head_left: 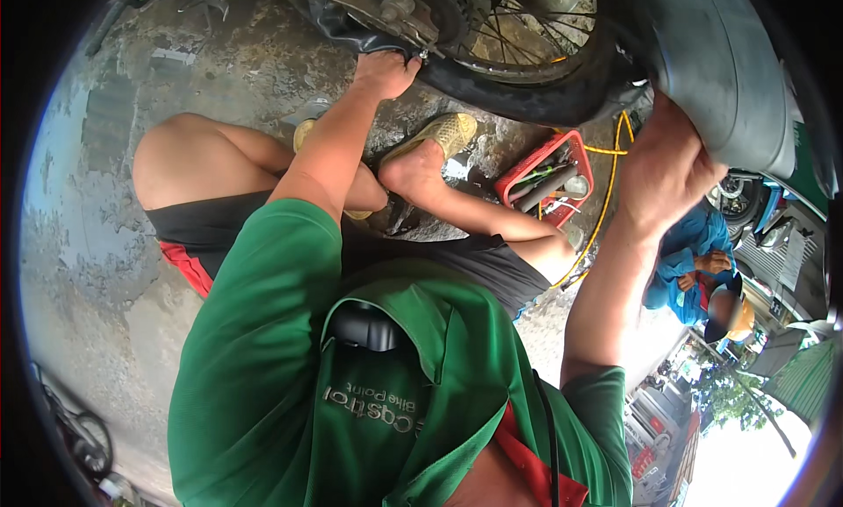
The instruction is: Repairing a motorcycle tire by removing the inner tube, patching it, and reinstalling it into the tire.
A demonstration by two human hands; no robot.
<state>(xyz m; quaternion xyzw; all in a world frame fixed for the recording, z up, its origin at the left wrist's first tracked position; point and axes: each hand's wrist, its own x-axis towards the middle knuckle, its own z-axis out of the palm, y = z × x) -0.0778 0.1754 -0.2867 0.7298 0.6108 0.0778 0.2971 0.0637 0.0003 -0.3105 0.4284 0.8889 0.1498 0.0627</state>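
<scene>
My left hand (384, 75) is closed at the lower edge of a spoked motorbike wheel, on slack, shiny black rubber (376, 42) that looks like an inner tube. Its thumb lies beside the tyre (518, 99); the other fingertips are partly hidden. Just above that hand are the metal swingarm and axle end (399, 24). High on the right, my right hand (669, 173) has its fingers curled round the lower edge of a large, smooth grey curved piece (729, 68), perhaps the motorbike's seat. Part of that grip is hidden.
A red plastic basket (502, 189) of tools stands on the stained concrete floor below the wheel. Beside it curls a yellow hose (606, 210). Further right sits a person in blue (694, 252), near another motorbike (739, 200). A bicycle or motorbike (88, 441) is at the lower left.
</scene>
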